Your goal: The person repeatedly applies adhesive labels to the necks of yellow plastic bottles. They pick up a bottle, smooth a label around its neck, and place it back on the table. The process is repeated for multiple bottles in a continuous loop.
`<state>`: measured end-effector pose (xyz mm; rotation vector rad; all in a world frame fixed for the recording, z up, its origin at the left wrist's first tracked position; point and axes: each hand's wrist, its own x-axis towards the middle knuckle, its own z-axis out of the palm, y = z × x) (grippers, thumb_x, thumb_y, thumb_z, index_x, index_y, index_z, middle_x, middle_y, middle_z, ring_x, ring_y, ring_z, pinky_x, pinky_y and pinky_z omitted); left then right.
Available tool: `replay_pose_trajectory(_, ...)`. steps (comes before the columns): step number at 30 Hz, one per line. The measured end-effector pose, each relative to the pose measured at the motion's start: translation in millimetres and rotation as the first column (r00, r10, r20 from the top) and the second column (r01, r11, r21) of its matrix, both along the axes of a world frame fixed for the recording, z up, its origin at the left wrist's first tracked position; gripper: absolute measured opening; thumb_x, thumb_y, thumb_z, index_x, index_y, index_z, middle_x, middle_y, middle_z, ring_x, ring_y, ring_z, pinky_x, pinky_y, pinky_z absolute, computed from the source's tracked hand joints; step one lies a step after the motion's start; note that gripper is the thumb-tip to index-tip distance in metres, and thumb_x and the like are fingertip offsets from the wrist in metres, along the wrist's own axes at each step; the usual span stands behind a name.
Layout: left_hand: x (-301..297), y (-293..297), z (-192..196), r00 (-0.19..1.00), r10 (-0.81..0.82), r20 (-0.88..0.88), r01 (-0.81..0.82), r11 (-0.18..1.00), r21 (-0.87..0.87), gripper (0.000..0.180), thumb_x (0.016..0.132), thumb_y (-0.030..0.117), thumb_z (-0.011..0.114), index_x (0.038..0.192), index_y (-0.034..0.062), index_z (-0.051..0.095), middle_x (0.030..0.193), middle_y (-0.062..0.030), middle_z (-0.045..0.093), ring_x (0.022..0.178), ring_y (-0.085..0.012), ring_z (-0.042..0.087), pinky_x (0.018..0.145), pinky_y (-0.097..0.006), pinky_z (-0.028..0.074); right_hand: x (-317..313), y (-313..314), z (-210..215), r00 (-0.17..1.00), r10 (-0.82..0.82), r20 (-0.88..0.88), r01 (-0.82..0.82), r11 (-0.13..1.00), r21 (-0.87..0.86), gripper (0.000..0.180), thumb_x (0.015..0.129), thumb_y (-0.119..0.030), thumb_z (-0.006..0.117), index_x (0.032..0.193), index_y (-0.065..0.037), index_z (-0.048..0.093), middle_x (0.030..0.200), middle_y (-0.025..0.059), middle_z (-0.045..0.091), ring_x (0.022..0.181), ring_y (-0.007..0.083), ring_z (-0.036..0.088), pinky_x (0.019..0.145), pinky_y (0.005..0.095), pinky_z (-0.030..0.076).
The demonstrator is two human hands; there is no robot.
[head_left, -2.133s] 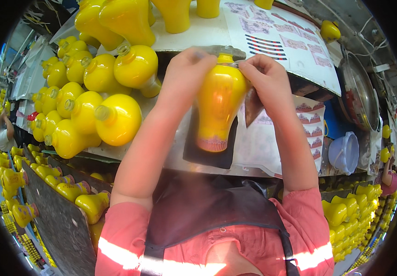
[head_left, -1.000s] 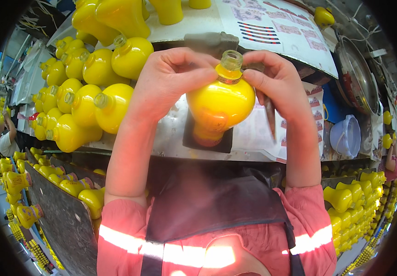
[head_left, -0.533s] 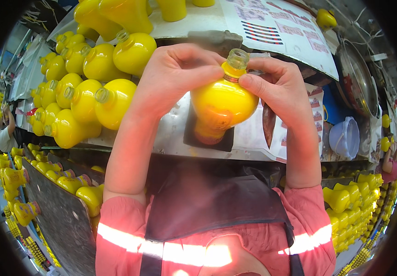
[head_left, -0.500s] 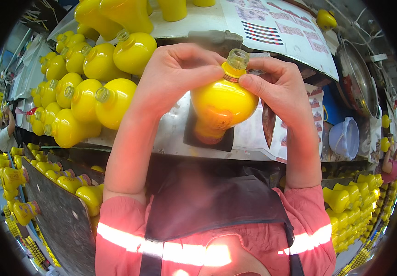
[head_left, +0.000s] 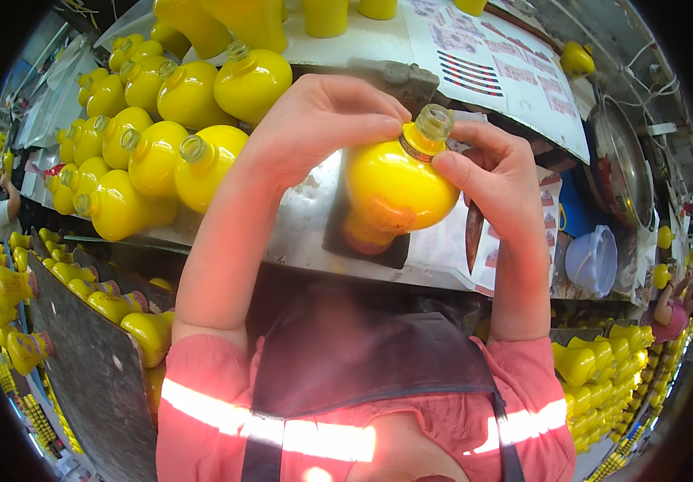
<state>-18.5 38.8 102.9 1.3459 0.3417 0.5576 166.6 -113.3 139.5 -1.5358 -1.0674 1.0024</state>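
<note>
A yellow glossy bottle (head_left: 403, 189) with a clear glass neck stands tilted, its narrow foot on a dark pad (head_left: 338, 221). Around the base of its neck runs a thin dark-red and gold label strip (head_left: 417, 150). My left hand (head_left: 334, 120) is closed at the left of the neck, thumb and fingers together against the bottle. On the other side my right hand (head_left: 495, 165) presses its thumb to the neck by the strip, with its index finger curled behind. The left fingertips are partly hidden.
Several yellow bottles (head_left: 210, 165) lie close together on the left of the metal table. A sheet of printed labels (head_left: 499, 60) with dark strips lies at the back. To the right are a pale bucket (head_left: 591, 261) and a round metal pan (head_left: 623, 165). A dark board (head_left: 93, 361) stands lower left.
The view has turned slightly. The bottle's neck leans a little more to the right, and both hands have stayed at it.
</note>
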Motion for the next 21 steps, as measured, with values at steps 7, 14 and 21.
replay_pose_trajectory(7, 2, 5, 4, 0.995, -0.09, -0.031, 0.09, 0.996, 0.001, 0.018, 0.089, 0.008, 0.078, 0.104, -0.0016, 0.074, 0.106, -0.0074, 0.075, 0.095, -0.012, 0.069, 0.089, -0.028, 0.055, -1, -5, 1, 1.0, 0.007, -0.02, -0.007, 1.0, 0.004, 0.036, 0.091, -0.016, 0.076, 0.119, 0.005, 0.07, 0.065, 0.0055, 0.068, 0.038, 0.0131, 0.058, 0.033, 0.0245, 0.04)
replay_pose_trajectory(14, 9, -20, -6, 0.93, 0.365, 0.033, -0.362, 0.929, -0.078, 0.02, 0.095, 0.01, 0.072, 0.111, -0.0019, 0.071, 0.116, -0.0087, 0.072, 0.103, -0.0125, 0.066, 0.095, -0.028, 0.052, -2, -8, -1, 1.0, -0.012, 0.0, 0.012, 1.0, -0.006, 0.039, 0.088, -0.02, 0.081, 0.119, 0.001, 0.073, 0.072, -0.0027, 0.067, 0.054, -0.0007, 0.049, 0.048, 0.0172, 0.035)
replay_pose_trajectory(21, -12, -57, -18, 0.905, 0.408, 0.12, -0.412, 0.773, 0.483, 0.019, 0.096, 0.011, 0.068, 0.111, 0.0008, 0.075, 0.124, -0.0109, 0.067, 0.117, -0.0197, 0.061, 0.104, -0.033, 0.045, -2, -7, -5, 1.0, -0.004, -0.012, 0.005, 1.0, 0.015, 0.038, 0.088, -0.02, 0.08, 0.119, 0.0, 0.073, 0.072, -0.0025, 0.068, 0.055, -0.0007, 0.049, 0.048, 0.0172, 0.035)
